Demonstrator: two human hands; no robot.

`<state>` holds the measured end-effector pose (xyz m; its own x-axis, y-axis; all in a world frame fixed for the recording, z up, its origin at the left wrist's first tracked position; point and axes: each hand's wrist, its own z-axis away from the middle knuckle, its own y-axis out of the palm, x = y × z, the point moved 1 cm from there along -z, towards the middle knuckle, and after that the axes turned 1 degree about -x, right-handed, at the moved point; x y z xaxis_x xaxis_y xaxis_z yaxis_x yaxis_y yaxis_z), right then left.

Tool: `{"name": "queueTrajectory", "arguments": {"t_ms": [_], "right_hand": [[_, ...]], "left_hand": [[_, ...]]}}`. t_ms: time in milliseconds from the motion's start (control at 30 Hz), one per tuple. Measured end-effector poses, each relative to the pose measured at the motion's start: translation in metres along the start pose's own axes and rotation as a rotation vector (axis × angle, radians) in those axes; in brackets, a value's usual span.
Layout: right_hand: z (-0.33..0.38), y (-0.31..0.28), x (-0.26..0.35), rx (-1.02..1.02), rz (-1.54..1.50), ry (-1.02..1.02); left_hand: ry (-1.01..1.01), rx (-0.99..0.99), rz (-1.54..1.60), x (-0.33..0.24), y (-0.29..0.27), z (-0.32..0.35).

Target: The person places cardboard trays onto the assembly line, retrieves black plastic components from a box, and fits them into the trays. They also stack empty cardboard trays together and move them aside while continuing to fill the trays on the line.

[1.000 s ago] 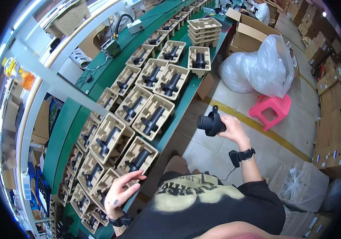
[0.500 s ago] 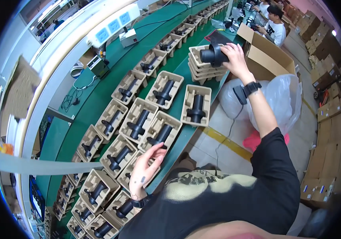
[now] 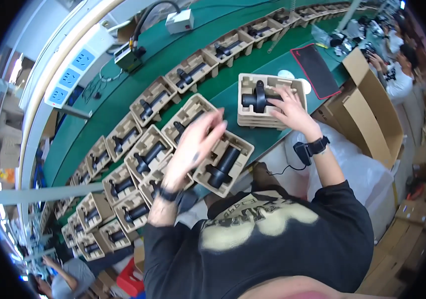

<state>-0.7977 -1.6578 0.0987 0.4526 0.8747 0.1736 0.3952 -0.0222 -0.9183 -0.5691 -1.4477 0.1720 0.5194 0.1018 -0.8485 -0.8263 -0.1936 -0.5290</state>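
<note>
My right hand (image 3: 292,110) lies over the top cardboard-pulp tray (image 3: 244,80) of a short stack, fingers stretched across one end of a black flanged cylinder (image 3: 258,99). That cylinder rests in the tray's hollow, its right end partly covered by my fingers. My left hand (image 3: 198,144), slightly blurred, hovers with thumb and fingers apart above neighbouring trays, holding nothing that I can see. Just right of it, a tilted single tray (image 3: 245,149) bears another black cylinder (image 3: 224,165) at the bench edge.
Several more filled trays (image 3: 148,155) cover the green bench to the left, and a line of them (image 3: 193,71) curves into the distance. Beyond the stack lies a black mat with red edging (image 3: 315,70). An open carton (image 3: 372,114) and clear plastic bags (image 3: 357,169) stand at right. Co-workers sit at far right.
My right hand has lowered the black cylinder from mid-air into the stack's top tray. My left hand has moved forward over the trays. The view has turned.
</note>
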Motion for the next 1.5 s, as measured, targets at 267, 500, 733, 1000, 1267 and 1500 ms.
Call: {"name": "queueTrajectory", "arguments": {"t_ms": [267, 500, 733, 1000, 1267, 1500], "right_hand": [[0.032, 0.019, -0.059, -0.072, -0.422, 0.685], [0.032, 0.023, -0.078, -0.122, -0.689, 0.632], [0.019, 0.003, -0.073, -0.033, -0.615, 0.484], [0.024, -0.048, -0.062, -0.250, -1.073, 0.502], [0.009, -0.031, -0.046, -0.096, -1.184, 0.431], [0.008, -0.022, 0.032, 0.260, -1.494, 0.226]], "left_hand": [[-0.414, -0.139, -0.165, 0.076, 0.102, -0.128], [-0.398, -0.250, -0.142, 0.014, 0.106, -0.102], [-0.373, -0.387, 0.124, 0.030, 0.130, -0.055], [-0.276, -0.530, 0.209, -0.001, 0.124, -0.062], [-0.331, -0.697, 0.332, -0.012, 0.105, -0.006], [-0.366, -0.935, 0.217, 0.000, 0.112, 0.129]]}}
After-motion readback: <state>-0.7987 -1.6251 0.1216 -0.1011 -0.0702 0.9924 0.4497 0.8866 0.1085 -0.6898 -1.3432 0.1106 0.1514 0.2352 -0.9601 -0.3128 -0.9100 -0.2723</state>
